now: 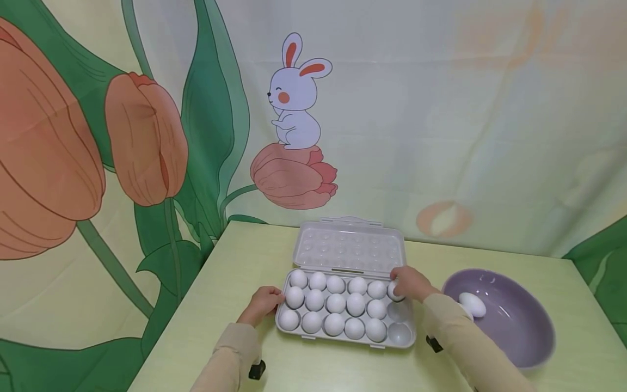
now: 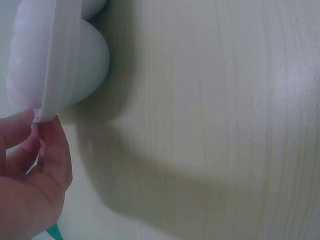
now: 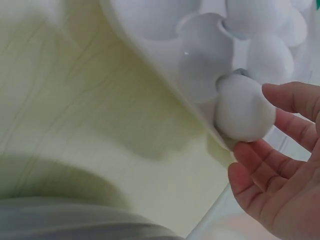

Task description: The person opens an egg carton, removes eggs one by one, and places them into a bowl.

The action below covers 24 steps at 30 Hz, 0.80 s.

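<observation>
An egg carton (image 1: 343, 342) of pale plastic lies opened on the table, its lid (image 1: 349, 247) folded back toward the wall. White eggs (image 1: 335, 304) fill most of its cups; the middle and front cups (image 1: 399, 334) of the right column are bare. My left hand (image 1: 264, 304) pinches the carton's left rim between thumb and fingers, seen close up in the left wrist view. At the back right cup, my right hand (image 1: 412, 283) holds an egg (image 3: 245, 109), its thumb and fingers around the egg, which sits in the cup.
A purple oval bowl (image 1: 519, 326) stands to the right of the carton, with white eggs (image 1: 472, 305) at its left side, partly behind the right sleeve (image 1: 465, 337). Behind the table (image 1: 235, 261) hangs a cloth printed with tulips and a rabbit (image 1: 296, 103).
</observation>
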### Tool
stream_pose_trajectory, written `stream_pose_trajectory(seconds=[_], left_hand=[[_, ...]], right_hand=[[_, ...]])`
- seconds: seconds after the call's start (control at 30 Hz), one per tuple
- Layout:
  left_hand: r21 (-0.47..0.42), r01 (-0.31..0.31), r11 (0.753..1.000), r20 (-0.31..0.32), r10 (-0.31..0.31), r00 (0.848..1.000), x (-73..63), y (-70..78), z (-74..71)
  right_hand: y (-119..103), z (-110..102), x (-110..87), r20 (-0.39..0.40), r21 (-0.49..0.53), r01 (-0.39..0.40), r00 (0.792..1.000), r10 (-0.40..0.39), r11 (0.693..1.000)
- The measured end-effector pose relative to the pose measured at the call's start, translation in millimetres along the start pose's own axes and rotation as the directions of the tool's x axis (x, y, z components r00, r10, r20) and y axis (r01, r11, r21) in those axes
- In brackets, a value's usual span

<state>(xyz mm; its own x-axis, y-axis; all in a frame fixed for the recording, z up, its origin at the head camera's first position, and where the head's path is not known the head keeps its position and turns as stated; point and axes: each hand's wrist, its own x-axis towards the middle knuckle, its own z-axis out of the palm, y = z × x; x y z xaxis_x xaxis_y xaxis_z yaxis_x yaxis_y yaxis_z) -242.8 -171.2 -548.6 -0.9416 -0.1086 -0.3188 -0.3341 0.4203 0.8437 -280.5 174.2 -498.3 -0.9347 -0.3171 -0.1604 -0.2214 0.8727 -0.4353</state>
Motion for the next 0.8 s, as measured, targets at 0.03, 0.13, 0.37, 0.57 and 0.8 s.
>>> stream_pose_trajectory(seconds=[0.03, 0.13, 0.37, 0.57, 0.8], left_hand=[[0.001, 0.0, 1.0, 0.0, 0.0, 1.0, -0.2, 0.2, 0.0], [0.005, 0.0, 1.0, -0.003, 0.0, 1.0, -0.5, 0.5, -0.3], [0.005, 0.008, 1.0, 0.0, -0.008, 1.0, 0.0, 0.3, 0.1], [0.004, -0.002, 1.0, -0.006, 0.002, 1.0, 1.2, -1.2, 0.8], [0.021, -0.01, 1.0, -0.009, 0.01, 1.0, 3.0, -3.7, 1.4]], right_hand=[[-1, 1, 0.4, -0.006, -0.016, -0.004, 1.0, 0.004, 1.0], [-1, 6, 1.7, -0.019, -0.083, -0.021, 1.0, 0.02, 0.996], [-3, 19, 2.1, -0.078, -0.245, -0.025, 0.997, 0.006, 0.969], [-2, 27, 3.8, -0.116, -0.318, -0.024, 0.993, -0.013, 0.948], [1, 32, 5.1, -0.139, -0.355, -0.026, 0.99, -0.025, 0.934]])
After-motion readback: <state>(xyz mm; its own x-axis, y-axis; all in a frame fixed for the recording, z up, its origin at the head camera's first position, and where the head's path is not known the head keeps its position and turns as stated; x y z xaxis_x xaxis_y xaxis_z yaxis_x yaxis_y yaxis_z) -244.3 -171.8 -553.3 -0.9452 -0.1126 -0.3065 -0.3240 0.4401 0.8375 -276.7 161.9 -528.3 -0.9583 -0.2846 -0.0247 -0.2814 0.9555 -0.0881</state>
